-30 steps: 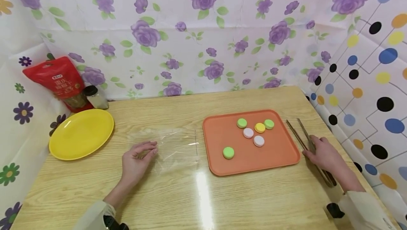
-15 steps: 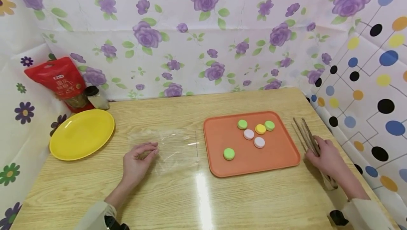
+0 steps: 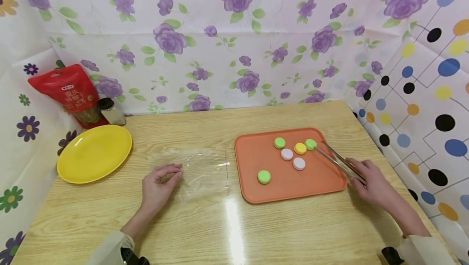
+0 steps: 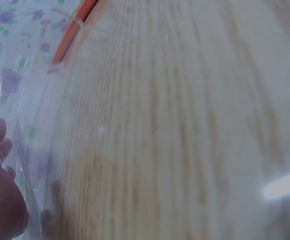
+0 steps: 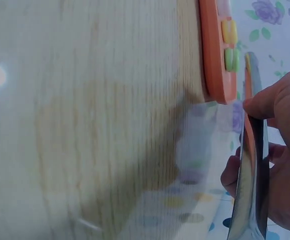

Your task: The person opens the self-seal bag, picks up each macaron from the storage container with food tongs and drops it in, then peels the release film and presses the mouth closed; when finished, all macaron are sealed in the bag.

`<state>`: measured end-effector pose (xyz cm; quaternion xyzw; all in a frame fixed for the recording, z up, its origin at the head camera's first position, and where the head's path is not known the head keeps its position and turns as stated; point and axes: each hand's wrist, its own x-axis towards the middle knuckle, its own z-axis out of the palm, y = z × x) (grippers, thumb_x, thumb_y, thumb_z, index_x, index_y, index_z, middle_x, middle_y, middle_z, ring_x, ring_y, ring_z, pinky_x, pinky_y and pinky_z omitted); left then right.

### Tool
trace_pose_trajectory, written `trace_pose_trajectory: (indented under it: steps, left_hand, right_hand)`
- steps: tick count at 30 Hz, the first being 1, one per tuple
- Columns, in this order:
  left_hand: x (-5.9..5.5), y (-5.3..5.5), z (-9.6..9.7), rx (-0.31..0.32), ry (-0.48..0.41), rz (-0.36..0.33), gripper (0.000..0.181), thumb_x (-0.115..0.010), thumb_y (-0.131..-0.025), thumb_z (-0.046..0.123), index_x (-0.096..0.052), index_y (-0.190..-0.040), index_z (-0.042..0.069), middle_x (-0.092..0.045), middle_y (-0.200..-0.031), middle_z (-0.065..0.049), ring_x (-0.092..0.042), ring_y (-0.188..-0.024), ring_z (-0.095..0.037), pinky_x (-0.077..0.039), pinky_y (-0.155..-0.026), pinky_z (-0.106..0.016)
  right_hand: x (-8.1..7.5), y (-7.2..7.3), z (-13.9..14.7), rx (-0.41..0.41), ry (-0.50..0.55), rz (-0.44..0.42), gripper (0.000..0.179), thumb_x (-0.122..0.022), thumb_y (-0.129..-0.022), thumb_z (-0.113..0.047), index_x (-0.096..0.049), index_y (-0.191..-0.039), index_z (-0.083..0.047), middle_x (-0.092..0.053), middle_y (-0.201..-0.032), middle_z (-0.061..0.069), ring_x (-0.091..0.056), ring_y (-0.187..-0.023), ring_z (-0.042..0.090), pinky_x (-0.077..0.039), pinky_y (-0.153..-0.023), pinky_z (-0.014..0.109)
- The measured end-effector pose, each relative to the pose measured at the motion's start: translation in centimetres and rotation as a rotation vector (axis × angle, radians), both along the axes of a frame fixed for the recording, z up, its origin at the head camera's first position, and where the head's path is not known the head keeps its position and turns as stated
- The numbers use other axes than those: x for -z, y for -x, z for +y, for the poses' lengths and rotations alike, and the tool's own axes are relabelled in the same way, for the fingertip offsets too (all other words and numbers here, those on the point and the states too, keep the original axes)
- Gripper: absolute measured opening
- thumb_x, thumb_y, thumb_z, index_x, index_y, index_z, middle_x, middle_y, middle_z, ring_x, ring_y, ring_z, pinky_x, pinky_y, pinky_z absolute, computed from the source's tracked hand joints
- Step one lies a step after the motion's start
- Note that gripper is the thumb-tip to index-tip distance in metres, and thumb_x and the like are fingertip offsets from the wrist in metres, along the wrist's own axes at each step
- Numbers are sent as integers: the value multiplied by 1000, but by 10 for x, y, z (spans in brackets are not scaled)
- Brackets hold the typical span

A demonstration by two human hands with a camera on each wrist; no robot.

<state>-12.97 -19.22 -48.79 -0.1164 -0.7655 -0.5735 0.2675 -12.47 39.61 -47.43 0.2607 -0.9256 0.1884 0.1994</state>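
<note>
My right hand (image 3: 371, 181) grips metal tongs (image 3: 346, 166) between thumb and fingers. The tongs' spread tips reach over the far right part of an orange tray (image 3: 253, 189), one of them right at a green macaron (image 3: 310, 144). Near that macaron lie a yellow one (image 3: 300, 148) and two pale pink ones (image 3: 299, 163); two more green macarons sit farther left on the tray. My left hand (image 3: 159, 187) has thumb and forefinger brought together at the near left edge of a creased, see-through plastic piece (image 3: 205, 167). In the left wrist view the clear plastic (image 4: 40, 100) rises beside the fingertips.
At the left stands a yellow plate (image 3: 93, 155). Behind it are a red pouch (image 3: 71, 92) and a black-lidded jar (image 3: 111, 112). Patterned sheets form walls at the back and both sides of the wooden table (image 3: 190, 232).
The right hand has lifted the tongs from the table beside the tray and swung their tips leftward over it, to the green macaron. My left hand has stayed put.
</note>
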Motion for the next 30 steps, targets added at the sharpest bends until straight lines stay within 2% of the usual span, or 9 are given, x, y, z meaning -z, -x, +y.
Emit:
trace_pose_trajectory:
  steps: [4, 7, 10, 17, 30]
  left_hand:
    - [-18, -9, 8, -16, 30, -9, 18, -75, -72, -25, -71, -82, -11, -69, -93, -31, -62, -94, -35, -49, -88, -14]
    - [-25, -13, 11, -12, 39, -5, 17, -75, -72, -26, -71, -82, -12, -69, -92, -32, -62, -94, -38, -49, -88, -15]
    - [-25, -12, 10, -4, 40, 8, 18, -75, -72, -26, -71, -82, -12, -69, -92, -32, -62, -94, -38, -49, -88, -15]
    - [-25, -12, 10, -7, 35, 1, 17, -74, -72, -26, -71, -82, -12, -69, -92, -32, -62, -94, -37, -49, -88, -14]
    - [-23, -12, 9, -2, 12, -14, 17, -74, -72, -26, -71, -82, -12, -69, -93, -32, -62, -95, -34, -50, -87, -13]
  right_hand:
    - [1, 2, -1, -8, -22, -25, 64, -77, -69, 16, -55, -128, 6, -52, -88, 16, -46, -71, 22, -39, -54, 34]
    - [0, 2, -1, 21, -41, -66, 61, -77, -72, 13, -54, -128, 6, -52, -89, 17, -47, -72, 25, -40, -56, 36]
    - [0, 5, -2, 31, -57, -81, 59, -77, -74, 12, -54, -128, 5, -53, -91, 18, -49, -73, 28, -41, -58, 39]
    - [1, 17, -1, -20, -76, -16, 59, -79, -69, 12, -57, -124, 7, -52, -87, 17, -44, -69, 23, -38, -56, 36]
    - [-2, 27, -4, -7, -89, -59, 55, -76, -73, 12, -58, -124, 5, -53, -91, 18, -48, -71, 27, -40, -58, 40]
